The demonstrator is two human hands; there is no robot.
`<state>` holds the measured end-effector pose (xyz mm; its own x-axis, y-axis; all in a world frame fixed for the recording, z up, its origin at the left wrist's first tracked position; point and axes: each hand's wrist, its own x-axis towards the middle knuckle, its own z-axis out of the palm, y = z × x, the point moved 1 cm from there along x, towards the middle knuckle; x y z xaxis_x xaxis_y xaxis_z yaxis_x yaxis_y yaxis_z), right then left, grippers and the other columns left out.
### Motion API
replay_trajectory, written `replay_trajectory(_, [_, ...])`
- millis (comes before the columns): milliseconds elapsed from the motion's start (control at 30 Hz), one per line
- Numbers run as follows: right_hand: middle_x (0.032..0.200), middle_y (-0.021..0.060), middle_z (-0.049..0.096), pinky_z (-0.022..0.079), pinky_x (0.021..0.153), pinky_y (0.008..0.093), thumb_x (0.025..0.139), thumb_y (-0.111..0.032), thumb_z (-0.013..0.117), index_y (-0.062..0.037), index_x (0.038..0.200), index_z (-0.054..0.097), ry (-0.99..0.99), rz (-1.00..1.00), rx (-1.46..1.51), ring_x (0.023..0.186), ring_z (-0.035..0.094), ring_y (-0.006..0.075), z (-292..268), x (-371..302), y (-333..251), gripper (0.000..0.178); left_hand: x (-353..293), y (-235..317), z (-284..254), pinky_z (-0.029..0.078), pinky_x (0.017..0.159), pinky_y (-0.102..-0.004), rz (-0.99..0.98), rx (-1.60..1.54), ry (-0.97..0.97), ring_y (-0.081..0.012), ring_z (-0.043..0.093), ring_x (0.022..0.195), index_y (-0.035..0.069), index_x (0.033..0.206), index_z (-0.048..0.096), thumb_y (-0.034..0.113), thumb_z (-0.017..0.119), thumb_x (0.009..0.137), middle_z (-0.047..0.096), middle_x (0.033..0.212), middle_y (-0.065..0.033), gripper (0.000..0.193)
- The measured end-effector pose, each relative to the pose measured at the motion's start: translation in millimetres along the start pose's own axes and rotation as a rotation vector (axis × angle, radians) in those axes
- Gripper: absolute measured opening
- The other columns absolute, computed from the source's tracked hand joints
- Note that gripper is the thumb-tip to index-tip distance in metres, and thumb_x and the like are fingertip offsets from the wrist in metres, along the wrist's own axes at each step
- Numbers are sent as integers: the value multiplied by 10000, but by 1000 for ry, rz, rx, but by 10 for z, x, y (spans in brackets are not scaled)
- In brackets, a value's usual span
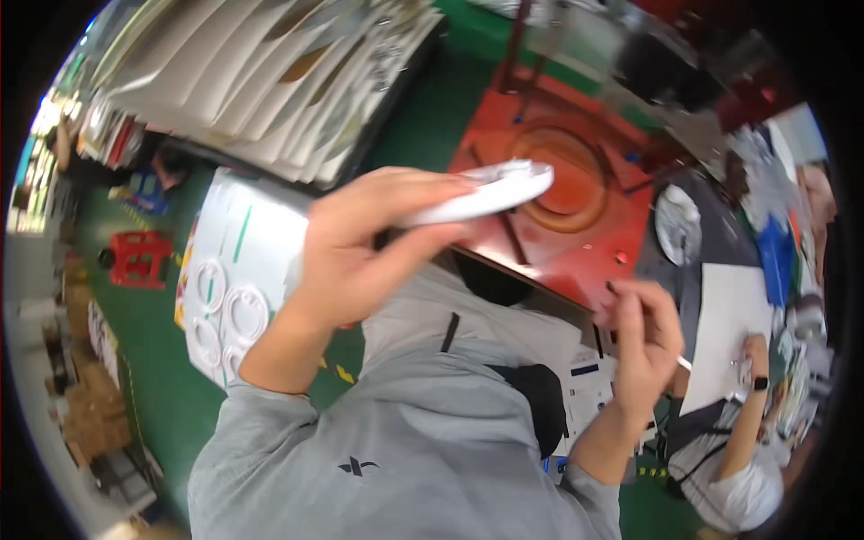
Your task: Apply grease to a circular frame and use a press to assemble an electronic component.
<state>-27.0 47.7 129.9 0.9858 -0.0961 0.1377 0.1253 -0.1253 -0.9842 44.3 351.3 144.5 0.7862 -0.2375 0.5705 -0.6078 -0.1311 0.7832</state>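
Note:
Pinched between thumb and fingers, a round white disc-shaped part (495, 193) is tilted nearly edge-on in my left hand (360, 234). It is held in the air in front of a red work surface (477, 225), with small white bits along its upper side. Near that surface's front right corner is my right hand (643, 346), its fingers closed around a thin pen-like tool (684, 363). A white end sticks out behind the hand and a dark tip shows in front; blur hides its exact kind.
White rings (243, 310) lie on a white-topped table (261, 220) at left. A rack of white sheets (234, 81) stands beyond. The red surface carries a round fixture (562, 184). At right, a white disc (677, 225) and a person (733, 472) at a bench; a red stool (139, 259) far left.

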Motion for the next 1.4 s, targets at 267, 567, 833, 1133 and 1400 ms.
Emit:
replay_trajectory(267, [1095, 182, 679, 525, 911, 415, 936, -11, 688, 14, 1156, 681, 56, -360, -526, 1029, 658, 358, 345, 241, 13, 221, 186, -527, 1204, 552, 1014, -453, 204, 328, -183, -378, 670, 1204, -41, 1162, 721, 40, 749, 866, 733, 1218, -194, 308])
replay_trajectory(567, [1477, 148, 585, 265, 1223, 569, 970, -133, 672, -27, 1419, 585, -199, -435, -989, 1468, 437, 410, 535, 316, 187, 470, 262, 334, 325, 607, 738, -383, 430, 294, -29, -293, 747, 851, 3, 1165, 732, 57, 810, 860, 760, 1062, -133, 320])
replay_trajectory(833, [1385, 107, 643, 246, 1233, 564, 952, -132, 687, -39, 1298, 659, -195, -489, -1060, 1435, 473, 355, 344, 505, 138, 360, 1479, 962, -1758, 556, 855, -329, 284, 800, 462, -228, 716, 967, -13, 1208, 703, 96, 701, 967, 749, 1064, -149, 265])
replay_trajectory(1133, [1183, 102, 662, 401, 1048, 522, 832, -97, 771, -72, 1084, 727, -72, -509, -992, 1170, 566, 358, 413, 547, 163, 257, 2249, 816, -2131, 586, 860, -392, -253, 1136, 144, -310, 750, 1003, 4, 1172, 731, 168, 722, 937, 765, 1099, -208, 287])
replay_trajectory(1400, [1281, 115, 669, 426, 1080, 502, 800, -70, 705, -90, 1196, 714, -62, -547, -965, 1285, 569, 361, 273, 542, 278, 397, 3253, -668, -3353, 344, 447, -272, -416, 861, -101, -78, 473, 480, 83, 1218, 702, 581, 592, 1028, 514, 617, 22, 544])
